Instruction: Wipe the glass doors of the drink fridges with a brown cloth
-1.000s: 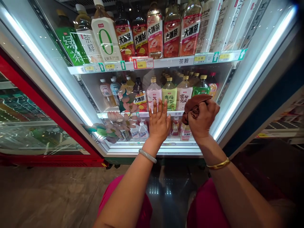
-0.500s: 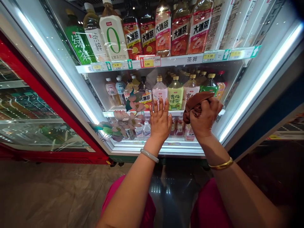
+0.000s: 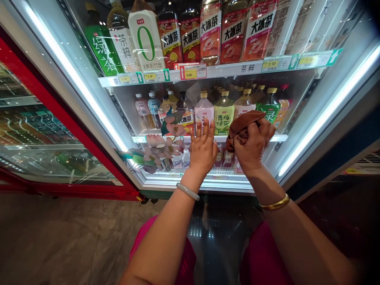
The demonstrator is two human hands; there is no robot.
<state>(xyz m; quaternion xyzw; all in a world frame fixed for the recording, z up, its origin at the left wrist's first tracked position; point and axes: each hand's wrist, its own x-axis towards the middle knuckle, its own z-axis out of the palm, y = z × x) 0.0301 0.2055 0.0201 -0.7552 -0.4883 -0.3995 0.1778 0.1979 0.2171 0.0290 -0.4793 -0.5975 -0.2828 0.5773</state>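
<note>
My left hand (image 3: 202,148) lies flat with fingers stretched against the glass door (image 3: 219,186) of a lit drinks cooler. Bunched in my right hand (image 3: 252,148) is a brown cloth (image 3: 245,122), held up to the same glass a little to the right. Part of the cloth is hidden in my fist. Behind my left fingertips stands a pink-labelled bottle (image 3: 204,109), and beside it a green-labelled bottle (image 3: 224,114). A flower sticker (image 3: 160,148) decorates the door left of my left hand.
Large tea bottles (image 3: 145,43) line the upper shelf (image 3: 222,72), which carries yellow price tags. Smaller bottles (image 3: 185,158) stand low down. A red-framed cooler (image 3: 97,158) adjoins on the left, and a dark blue frame edge (image 3: 329,134) runs along the right. Brown floor (image 3: 74,237) lies below.
The view has shifted slightly. My right hand with the brown cloth has moved a little to the left across the glass; my left hand stays flat on the door.
</note>
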